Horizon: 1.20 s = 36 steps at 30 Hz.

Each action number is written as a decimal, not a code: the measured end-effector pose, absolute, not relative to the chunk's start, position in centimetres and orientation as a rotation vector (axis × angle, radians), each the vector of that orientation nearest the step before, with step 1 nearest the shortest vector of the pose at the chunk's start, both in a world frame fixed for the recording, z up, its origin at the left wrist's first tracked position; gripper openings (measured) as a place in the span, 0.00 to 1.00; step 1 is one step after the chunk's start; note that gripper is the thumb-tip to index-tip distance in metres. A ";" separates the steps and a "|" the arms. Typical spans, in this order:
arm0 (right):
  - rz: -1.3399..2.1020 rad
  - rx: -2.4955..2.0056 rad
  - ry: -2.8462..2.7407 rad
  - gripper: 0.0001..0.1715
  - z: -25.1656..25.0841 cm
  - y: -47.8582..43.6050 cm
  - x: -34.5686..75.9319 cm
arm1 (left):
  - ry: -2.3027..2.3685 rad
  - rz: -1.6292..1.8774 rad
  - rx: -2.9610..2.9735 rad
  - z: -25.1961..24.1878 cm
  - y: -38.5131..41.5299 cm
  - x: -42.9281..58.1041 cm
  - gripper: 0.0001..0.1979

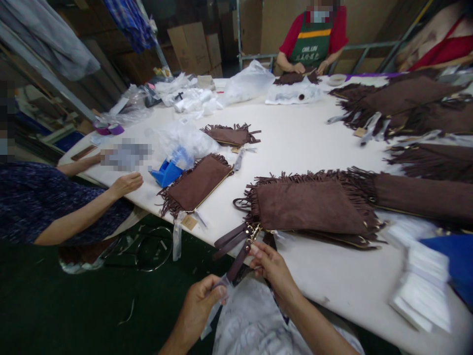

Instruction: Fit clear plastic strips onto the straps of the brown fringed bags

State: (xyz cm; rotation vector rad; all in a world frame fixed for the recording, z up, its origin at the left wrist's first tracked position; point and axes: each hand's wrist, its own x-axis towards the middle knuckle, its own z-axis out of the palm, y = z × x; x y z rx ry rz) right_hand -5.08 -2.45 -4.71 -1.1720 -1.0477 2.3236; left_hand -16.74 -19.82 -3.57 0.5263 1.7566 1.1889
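Observation:
A brown fringed pouch [303, 204] lies at the table's near edge, a dark wrist strap [238, 261] hanging from its gold clasp. My right hand [271, 268] pinches the strap close to the clasp. Lower down, my left hand [205, 301] is closed on a small clear plastic sleeve [221, 291] around the strap's lower end. A second strap loop [231, 236] sticks out to the left beside the clasp. Further left lies another fringed pouch [199, 182] with a tag and a plastic-covered strap over the edge.
More fringed pouches [406, 103] are piled at the right. White packets [424, 281] and a blue item [453, 261] sit near right. A blue tape dispenser [166, 172] stands by clear plastic bags [185, 138]. One co-worker [88, 202] sits left; another [314, 39] works across the table.

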 end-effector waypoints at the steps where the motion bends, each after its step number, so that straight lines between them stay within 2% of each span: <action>1: 2.322 -1.177 -1.024 0.30 -4.8 -2.3 -5.4 | 1.758 1.185 0.526 -3.6 -20.0 -16.9 0.11; 8: 2.288 -1.218 -0.809 0.23 -5.9 -2.6 -6.7 | 1.761 1.204 0.467 -4.0 -18.6 -16.3 0.09; 15: 2.179 -1.256 -0.987 0.18 -5.5 -2.3 -6.0 | 1.767 1.268 0.423 -4.0 -14.8 -15.6 0.08; 25: 1.979 -1.191 -1.332 0.23 -5.3 -2.0 -5.3 | 1.695 1.304 0.458 -2.1 -9.8 -15.6 0.10; 31: 1.834 -1.027 -1.628 0.21 -4.5 -1.7 -4.3 | 1.554 1.379 0.357 -2.6 -8.8 -15.4 0.13; 33: 1.821 -1.047 -1.600 0.20 -4.5 -1.6 -4.2 | 1.544 1.375 0.334 -2.9 -8.4 -15.5 0.13; 36: 1.914 -1.163 -1.359 0.24 -4.6 -1.5 -4.5 | 1.582 1.332 0.340 -2.7 -8.1 -15.9 0.11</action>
